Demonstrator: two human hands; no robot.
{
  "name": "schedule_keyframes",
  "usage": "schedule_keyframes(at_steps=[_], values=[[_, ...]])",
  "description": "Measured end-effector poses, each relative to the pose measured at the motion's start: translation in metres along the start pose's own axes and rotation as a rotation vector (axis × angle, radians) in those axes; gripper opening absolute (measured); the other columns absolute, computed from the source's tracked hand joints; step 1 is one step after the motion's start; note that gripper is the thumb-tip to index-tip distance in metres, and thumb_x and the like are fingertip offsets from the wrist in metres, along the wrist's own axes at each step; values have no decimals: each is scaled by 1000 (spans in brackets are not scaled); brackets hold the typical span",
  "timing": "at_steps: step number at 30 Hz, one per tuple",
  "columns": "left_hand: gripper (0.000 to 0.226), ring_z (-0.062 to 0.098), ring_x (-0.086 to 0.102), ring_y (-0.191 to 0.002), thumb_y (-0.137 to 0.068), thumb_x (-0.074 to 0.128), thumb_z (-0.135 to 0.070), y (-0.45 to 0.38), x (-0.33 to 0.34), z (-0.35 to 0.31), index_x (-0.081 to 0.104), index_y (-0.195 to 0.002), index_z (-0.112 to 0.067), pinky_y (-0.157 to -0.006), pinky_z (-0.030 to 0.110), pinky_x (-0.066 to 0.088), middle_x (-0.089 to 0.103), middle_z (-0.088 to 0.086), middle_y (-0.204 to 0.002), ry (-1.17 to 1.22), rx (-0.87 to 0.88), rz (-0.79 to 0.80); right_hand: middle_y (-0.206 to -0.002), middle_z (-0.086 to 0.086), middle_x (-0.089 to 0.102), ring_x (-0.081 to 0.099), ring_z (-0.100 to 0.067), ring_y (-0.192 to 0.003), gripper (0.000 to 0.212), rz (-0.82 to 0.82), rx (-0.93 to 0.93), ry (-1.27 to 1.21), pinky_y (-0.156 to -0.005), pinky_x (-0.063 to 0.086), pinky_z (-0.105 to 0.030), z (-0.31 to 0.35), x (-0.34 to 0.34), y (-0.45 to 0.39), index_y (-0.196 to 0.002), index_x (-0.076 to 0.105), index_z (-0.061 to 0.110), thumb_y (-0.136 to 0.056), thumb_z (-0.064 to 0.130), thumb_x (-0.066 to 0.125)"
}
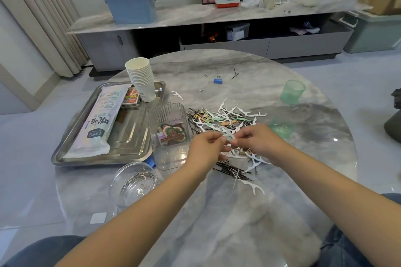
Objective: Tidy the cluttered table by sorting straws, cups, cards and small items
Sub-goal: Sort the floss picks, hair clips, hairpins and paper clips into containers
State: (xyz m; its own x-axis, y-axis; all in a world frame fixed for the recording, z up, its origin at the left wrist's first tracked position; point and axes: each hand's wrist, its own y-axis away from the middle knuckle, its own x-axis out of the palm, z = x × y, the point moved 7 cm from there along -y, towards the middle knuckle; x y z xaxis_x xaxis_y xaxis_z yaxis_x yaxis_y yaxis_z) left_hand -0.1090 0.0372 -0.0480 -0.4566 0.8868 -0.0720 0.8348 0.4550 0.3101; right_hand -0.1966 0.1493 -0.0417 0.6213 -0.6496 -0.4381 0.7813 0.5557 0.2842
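Left hand [206,143] and right hand [253,138] meeting over the round marble bench [249,212], fingertips nearly touching. Both grips narrow, pinching between them one pale green floss pick [226,134]; exact finger placement hard to tell.

Just beyond the grips: heap [225,119] of white and green floss picks, black hairpins, paper clips and tan shapes. Just below and to the right of the grips: more hairpins [234,172] and white picks [253,186].

Immediately left of the left grip: clear ribbed box [169,136] holding brown, green and pink clips. Nearer the body, left of the left forearm: clear round bowl [134,182] holding silver paper clips.

Further left: steel tray [130,145] carrying a long white straw pack [97,123], a card box [131,97] and a paper cup stack [141,78].

Right of the right grip: green cup [281,129], blurred; beyond it, a second green cup [292,92], upright.

Far side of the bench, well apart from the grips: blue binder clip [218,80], two crossed hairpins [235,73], stray paper clips [200,90] and one lone white pick [176,94].
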Motion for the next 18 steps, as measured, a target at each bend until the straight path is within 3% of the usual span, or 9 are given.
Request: schedule_keyframes(at_steps=[1,3,10,18], values=[[9,17,67,-73,-93,57,-7,0,1,0,64,-96,-4,-49,20,50,65,8,-79,40,8,-3,-74,-10,67,57,-11,-68,7,7,-6,-11,-67,43,-22,0,1,0,-74,69,12,-79,12,75],[11,15,67,-68,-91,60,-8,0,2,2,64,-81,-8,-49,20,49,66,8,-73,63,25,-18,-76,-11,68,57,-17,-72,11,2,-13,3,-72,43,-30,-1,2,2,-70,69,17,-78,13,76],[13,8,64,-62,-87,67,-14,-1,5,18,60,-83,-4,-57,20,50,65,7,-73,90,-41,-1,-63,0,63,48,-10,-55,15,20,44,-23,-50,32,-24,-6,-4,14,-68,69,19,-81,13,72],[18,6,58,-50,-82,71,-7,5,1,21,63,-93,5,-50,17,49,61,5,-64,157,-75,-10,-69,-1,68,56,-3,-49,6,22,75,-190,-46,41,-16,-8,-5,23,-81,70,12,-86,11,67]])
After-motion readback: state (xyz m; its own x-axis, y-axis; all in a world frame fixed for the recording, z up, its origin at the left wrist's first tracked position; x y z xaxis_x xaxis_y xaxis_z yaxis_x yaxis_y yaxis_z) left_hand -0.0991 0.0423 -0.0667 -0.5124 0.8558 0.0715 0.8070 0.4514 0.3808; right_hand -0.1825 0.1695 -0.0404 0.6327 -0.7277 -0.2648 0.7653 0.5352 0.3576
